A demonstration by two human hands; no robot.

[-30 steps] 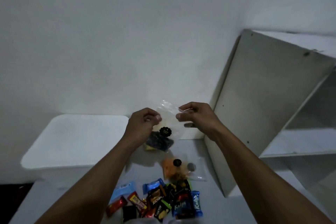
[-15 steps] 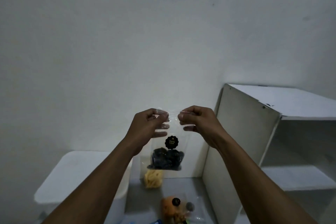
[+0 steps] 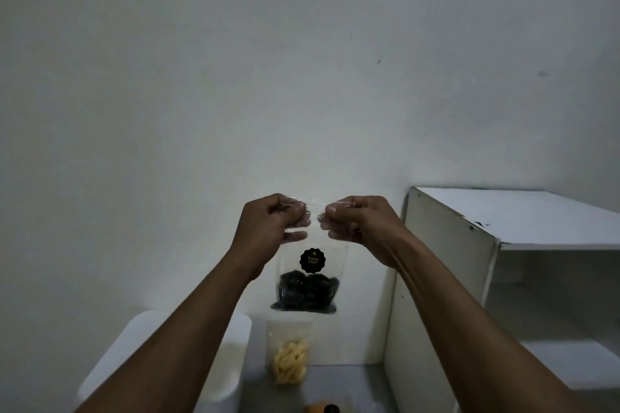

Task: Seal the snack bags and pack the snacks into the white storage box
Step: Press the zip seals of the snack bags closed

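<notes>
**Q:** Where is the bag sitting?

**A:** I am holding the clear plastic snack bag of dark round biscuits with a black scalloped label in the air, in front of the wall and above the grey table top. My left hand and right hand are each pinching its top edge, fingers curled.

**Q:** Is it sealing?

**A:** I cannot tell; my fingertips are hiding the strip. I judge I am pressing it closed.

**Q:** What is remaining?

**A:** Most of it. A clear bag of pale yellow sticks is standing below, near the white plastic storage box, which is looking closed. An orange packet is showing at the bottom edge. A white shelf unit is standing to the right.
</notes>
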